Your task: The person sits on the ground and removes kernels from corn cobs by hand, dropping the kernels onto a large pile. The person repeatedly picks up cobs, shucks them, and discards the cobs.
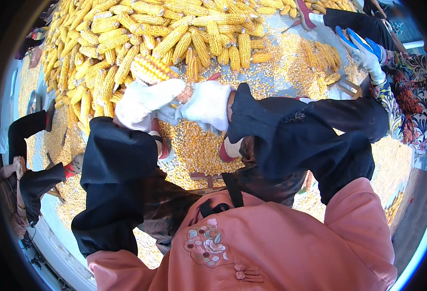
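Note:
My left hand (145, 99), in a white glove, is closed around an ear of corn (153, 69) whose yellow kernels point up and away from me. Beside it, my right hand (205, 103), gloved in white too, is closed at a reddish, kernel-free corn cob (185, 93) between the two hands. Whether that bare part belongs to the same ear or is a second cob, I cannot tell. Both hands meet above my spread legs, and the gloves hide most of my fingers. Loose kernels (194, 150) cover the floor below.
A large pile of yellow corn ears (140, 29) rises just beyond my hands. More ears (320, 58) lie to the right among scattered kernels. A person's gloved hand (366, 56) is at the right, with a patterned sleeve. Other people's legs (26, 128) show at the left.

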### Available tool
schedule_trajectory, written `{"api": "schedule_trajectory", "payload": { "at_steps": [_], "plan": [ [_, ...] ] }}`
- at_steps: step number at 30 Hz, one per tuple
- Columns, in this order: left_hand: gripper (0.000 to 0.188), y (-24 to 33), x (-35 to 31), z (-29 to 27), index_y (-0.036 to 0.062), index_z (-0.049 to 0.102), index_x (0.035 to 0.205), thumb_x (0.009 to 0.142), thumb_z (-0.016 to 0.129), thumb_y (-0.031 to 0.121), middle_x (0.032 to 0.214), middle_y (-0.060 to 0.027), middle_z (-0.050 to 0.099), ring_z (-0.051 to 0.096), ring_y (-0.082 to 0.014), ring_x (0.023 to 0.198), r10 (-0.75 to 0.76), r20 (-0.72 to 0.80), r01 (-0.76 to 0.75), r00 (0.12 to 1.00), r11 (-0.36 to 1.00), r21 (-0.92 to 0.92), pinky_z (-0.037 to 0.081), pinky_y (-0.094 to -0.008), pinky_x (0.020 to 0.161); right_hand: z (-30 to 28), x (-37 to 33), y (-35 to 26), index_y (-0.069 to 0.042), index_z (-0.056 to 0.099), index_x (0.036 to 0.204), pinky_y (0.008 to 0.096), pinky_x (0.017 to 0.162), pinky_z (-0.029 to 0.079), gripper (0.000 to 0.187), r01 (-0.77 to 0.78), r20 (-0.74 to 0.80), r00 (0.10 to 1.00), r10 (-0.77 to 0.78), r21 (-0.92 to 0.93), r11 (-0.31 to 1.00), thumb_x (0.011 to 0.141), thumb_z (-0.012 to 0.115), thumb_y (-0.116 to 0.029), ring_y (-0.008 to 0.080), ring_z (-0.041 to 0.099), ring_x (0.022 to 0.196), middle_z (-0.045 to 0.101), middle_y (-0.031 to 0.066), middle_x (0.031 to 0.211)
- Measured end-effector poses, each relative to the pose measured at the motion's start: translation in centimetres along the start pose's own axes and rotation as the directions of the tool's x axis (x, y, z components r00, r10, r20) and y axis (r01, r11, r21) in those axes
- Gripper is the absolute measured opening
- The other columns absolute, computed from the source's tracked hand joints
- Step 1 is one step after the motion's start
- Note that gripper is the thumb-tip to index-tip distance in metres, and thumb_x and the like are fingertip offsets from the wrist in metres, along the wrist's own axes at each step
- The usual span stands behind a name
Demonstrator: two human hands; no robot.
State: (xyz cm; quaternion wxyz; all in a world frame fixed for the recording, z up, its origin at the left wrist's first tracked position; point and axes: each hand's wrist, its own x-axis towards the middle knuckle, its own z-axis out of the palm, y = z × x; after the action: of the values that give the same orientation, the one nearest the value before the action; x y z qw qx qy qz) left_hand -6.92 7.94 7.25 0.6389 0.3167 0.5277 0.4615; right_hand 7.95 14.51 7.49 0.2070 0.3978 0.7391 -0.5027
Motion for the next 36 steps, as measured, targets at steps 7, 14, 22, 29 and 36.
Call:
{"api": "schedule_trajectory", "payload": {
  "at_steps": [7, 14, 22, 29, 36],
  "plan": [
    [0.042, 1.1, -0.6, -1.6, 0.0046, 0.044, 0.117, 0.083, 0.055, 0.026, 0.079, -0.0079, 0.061, 0.059, -0.0143, 0.055, 0.091, -0.142, -0.109, 0.986, 0.986, -0.126, 0.049, -0.0262, 0.043, -1.2, -1.6, -0.4, -0.001, 0.056, 0.082, 0.0271, 0.034, 0.043, 0.046, 0.169, -0.024, 0.985, -0.17, -0.013, 0.985, 0.07, 0.06, -0.045, 0.0158, 0.053, 0.039, 0.052, 0.0075, 0.051],
    [0.039, 0.6, -0.2, -2.0, 0.0024, 0.046, 0.112, 0.082, 0.056, 0.025, 0.077, -0.0057, 0.059, 0.059, -0.0117, 0.059, 0.04, -0.026, -0.043, 0.999, 0.991, -0.127, 0.049, -0.0266, 0.043, -0.9, -1.1, 0.9, 0.003, 0.053, 0.094, 0.0281, 0.039, 0.047, 0.065, 0.23, -0.037, 0.97, -0.242, 0.469, 0.853, 0.074, 0.049, -0.059, 0.0194, 0.058, 0.046, 0.057, 0.0136, 0.06],
    [0.037, 0.2, 0.1, -1.7, 0.0006, 0.049, 0.109, 0.081, 0.058, 0.022, 0.072, -0.0036, 0.058, 0.055, -0.0107, 0.054, 0.103, -0.082, -0.112, 0.991, 0.986, -0.12, 0.048, -0.0264, 0.045, -0.6, -1.5, 1.2, 0.001, 0.055, 0.098, 0.028, 0.039, 0.047, 0.071, 0.234, -0.007, 0.964, -0.266, 0.496, 0.836, 0.078, 0.033, -0.064, 0.0223, 0.058, 0.044, 0.057, 0.016, 0.057],
    [0.022, 0.4, -0.2, -1.2, 0.0008, 0.056, 0.098, 0.081, 0.057, 0.016, 0.078, -0.0044, 0.06, 0.057, -0.0099, 0.064, 0.108, -0.035, -0.112, 0.994, 0.985, -0.134, 0.046, -0.0233, 0.054, -0.6, -2.2, 0.9, 0.004, 0.053, 0.097, 0.0339, 0.042, 0.05, 0.072, 0.028, 0.14, 0.979, -0.145, 0.616, 0.787, 0.082, 0.024, -0.061, 0.0264, 0.06, 0.049, 0.059, 0.0196, 0.063],
    [0.026, -0.2, -1.5, -1.9, 0.0028, 0.052, 0.107, 0.082, 0.056, 0.012, 0.095, -0.0125, 0.06, 0.06, -0.0185, 0.079, 0.211, -0.117, -0.223, 0.971, 0.969, -0.102, 0.051, -0.03, 0.066, 0.4, 0.6, 2.5, 0.003, 0.047, 0.107, 0.0398, 0.044, 0.051, 0.067, 0.13, 0.209, 0.882, -0.423, 0.754, 0.644, 0.084, 0.028, -0.057, 0.0315, 0.059, 0.053, 0.059, 0.0209, 0.082]
  ]
}}
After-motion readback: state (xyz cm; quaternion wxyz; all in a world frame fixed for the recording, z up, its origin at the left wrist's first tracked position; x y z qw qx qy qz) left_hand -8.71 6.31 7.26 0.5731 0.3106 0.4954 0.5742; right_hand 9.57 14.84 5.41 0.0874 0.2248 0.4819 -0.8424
